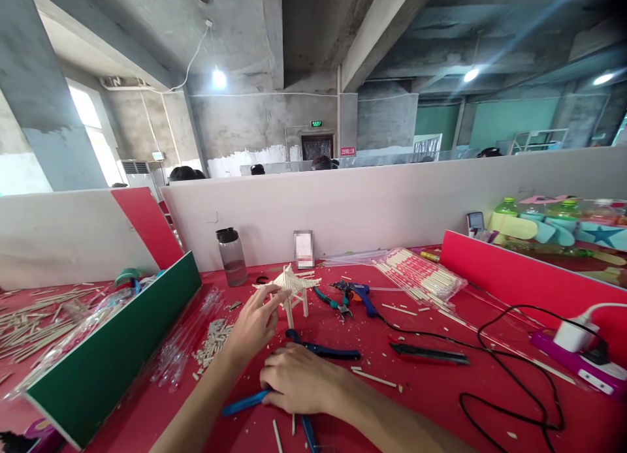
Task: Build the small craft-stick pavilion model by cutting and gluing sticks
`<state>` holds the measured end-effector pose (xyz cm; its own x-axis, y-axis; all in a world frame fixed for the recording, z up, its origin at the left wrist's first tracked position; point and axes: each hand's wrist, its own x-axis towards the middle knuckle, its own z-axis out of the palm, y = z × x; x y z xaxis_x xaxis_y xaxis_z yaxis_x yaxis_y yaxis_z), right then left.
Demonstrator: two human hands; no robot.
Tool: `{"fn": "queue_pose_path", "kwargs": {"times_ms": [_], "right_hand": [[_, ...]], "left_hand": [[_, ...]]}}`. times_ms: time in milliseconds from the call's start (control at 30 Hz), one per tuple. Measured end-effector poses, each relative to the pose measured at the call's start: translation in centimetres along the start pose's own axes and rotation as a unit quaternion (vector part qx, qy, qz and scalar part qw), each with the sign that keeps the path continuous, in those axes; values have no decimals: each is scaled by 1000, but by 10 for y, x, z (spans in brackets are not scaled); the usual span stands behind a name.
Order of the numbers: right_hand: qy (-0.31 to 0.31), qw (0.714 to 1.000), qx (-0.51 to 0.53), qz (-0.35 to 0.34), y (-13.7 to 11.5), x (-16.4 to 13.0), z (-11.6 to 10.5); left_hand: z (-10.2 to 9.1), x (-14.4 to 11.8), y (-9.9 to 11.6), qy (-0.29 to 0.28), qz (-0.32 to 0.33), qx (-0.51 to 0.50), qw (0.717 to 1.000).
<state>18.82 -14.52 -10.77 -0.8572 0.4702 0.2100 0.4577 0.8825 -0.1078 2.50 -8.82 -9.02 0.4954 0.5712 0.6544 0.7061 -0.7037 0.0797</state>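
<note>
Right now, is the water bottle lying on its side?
No, the bottle stands upright on the red table, lid on top, near the white partition.

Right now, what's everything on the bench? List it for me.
stick pavilion model: one, pale wood, centre of red table
water bottle: one, clear, black cap, by white partition
glue gun: one, blue, right of model
pliers: one, teal handles, beside glue gun
stick bundle: one bag, pale, back right
power strip: one, purple, far right
green divider: one, left
left hand: fingertips at model
right hand: resting on blue-handled cutters
</note>
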Motion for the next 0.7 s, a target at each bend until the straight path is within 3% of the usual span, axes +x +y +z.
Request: {"fn": "queue_pose_path", "kwargs": {"times_ms": [167,300,433,567,700], "right_hand": [[38,998,42,-27,11,-11,-19],[23,992,121,31,32,-30,-47],[27,991,112,61,60,-49,-67],[-40,987,74,140,87,-64,-72],[-58,977,25,205,108,-72,-66]], "left_hand": [[1,-1,0,-4,-10,6,1000],[-1,0,0,-13,-4,8,1000],[-2,0,1,-10,3,11,1000],[-2,0,2,-4,2,16,1000],[-2,1,2,-11,-4,13,1000]]}}
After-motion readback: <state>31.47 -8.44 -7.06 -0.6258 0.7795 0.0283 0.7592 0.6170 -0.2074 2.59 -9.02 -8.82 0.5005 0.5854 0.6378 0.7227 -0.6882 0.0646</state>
